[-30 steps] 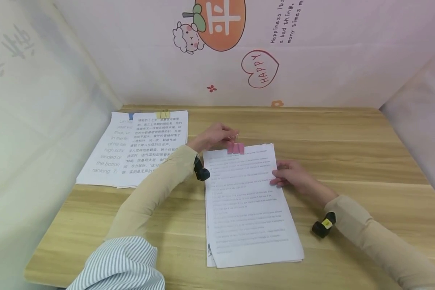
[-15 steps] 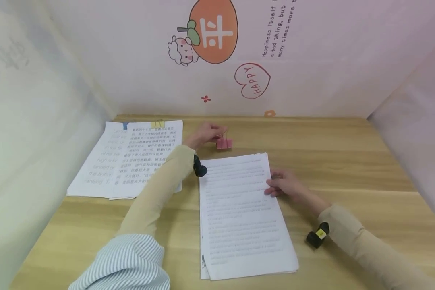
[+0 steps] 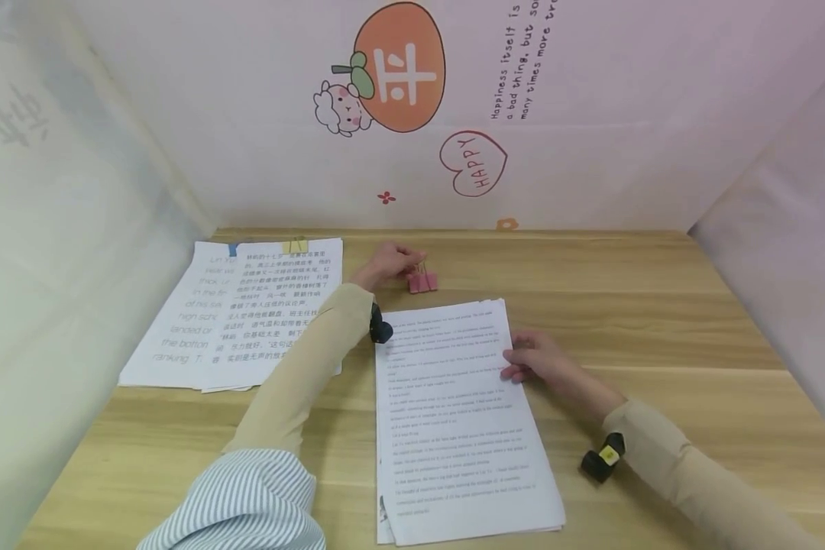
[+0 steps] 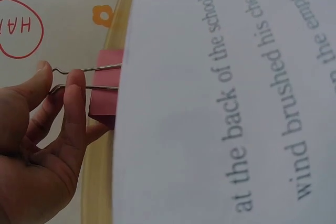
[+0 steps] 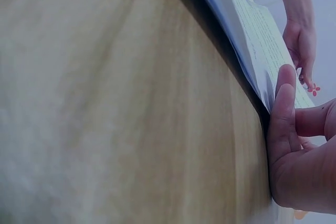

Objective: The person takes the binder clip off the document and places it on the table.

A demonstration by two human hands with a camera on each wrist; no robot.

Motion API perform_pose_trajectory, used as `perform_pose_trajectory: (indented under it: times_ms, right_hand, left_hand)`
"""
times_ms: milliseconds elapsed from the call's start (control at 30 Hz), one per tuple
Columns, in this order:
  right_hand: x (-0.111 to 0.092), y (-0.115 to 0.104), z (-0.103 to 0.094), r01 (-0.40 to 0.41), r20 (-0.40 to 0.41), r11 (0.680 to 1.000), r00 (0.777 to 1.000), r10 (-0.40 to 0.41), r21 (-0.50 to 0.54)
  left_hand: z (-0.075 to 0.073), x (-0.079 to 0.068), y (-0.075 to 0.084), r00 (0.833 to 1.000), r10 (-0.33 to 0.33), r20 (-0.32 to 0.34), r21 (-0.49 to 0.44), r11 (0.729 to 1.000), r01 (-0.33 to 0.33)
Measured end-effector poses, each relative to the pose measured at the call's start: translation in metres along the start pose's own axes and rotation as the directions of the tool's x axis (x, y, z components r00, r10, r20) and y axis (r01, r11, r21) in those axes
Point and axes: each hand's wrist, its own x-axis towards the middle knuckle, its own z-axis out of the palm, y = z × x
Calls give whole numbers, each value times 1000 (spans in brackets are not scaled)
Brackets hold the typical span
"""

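Observation:
A pink binder clip point(image 3: 423, 283) with wire handles is off the paper, just beyond the top edge of a stack of printed sheets point(image 3: 454, 435). My left hand point(image 3: 390, 260) pinches its handles between thumb and fingers, seen closely in the left wrist view, where the sheets point(image 4: 210, 129) hide part of the clip point(image 4: 105, 98). At the stack's right edge, my right hand point(image 3: 541, 360) grips the sheets with the thumb on top. The right wrist view has the right hand point(image 5: 294, 156) low against the table, at the stack's edge.
Another pile of printed papers point(image 3: 247, 328) lies at the left, with a yellow clip point(image 3: 295, 246) and a blue clip point(image 3: 232, 250) on its top edge. A printed cloth wall point(image 3: 577, 168) rises behind the wooden table point(image 3: 626, 298).
The pink binder clip has come off the stack's top edge and moved away from it in my left hand. My right hand stays at the stack's right edge. The head view has shifted slightly.

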Motion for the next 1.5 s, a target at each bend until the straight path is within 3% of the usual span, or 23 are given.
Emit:
perform_pose_trajectory:
  times_ms: [367,533,733,833,967,1133,1300,1500]
  right_hand:
    - [-1,-2,0,7,3,1000,1000,-7,17]
    - [1,-3,2,9,4,1000,1000,-9,19]
    - [3,-11,-10,-41,-43,994,998,45,105]
    - [1,-15,-26,-40,-47,993,998,45,109]
    - [0,-19,-56,5,-66,1000,998,-5,13]
    - [-2,-18,-96,49,-148,995,987,-62,-86]
    - [-8,-7,-136,48,-257,985,962,-91,-168]
    - [-24,14,-186,-70,-414,936,906,-85,-346]
  left_hand:
    - [5,-5,2,999,24,-33,-16,1000,-24]
    - [0,-10,-4,997,63,-52,36,997,-61]
    - [-4,-11,-3,994,101,-51,84,992,-96]
    - [-3,-10,-2,994,99,-48,76,993,-95]
    - [-3,-9,-1,994,87,-58,78,994,-83]
    - [-4,-8,-2,994,96,-60,90,992,-90]
    - [-3,-9,-5,994,94,-58,114,990,-87]
    - [4,-9,-4,993,115,-40,113,988,-109]
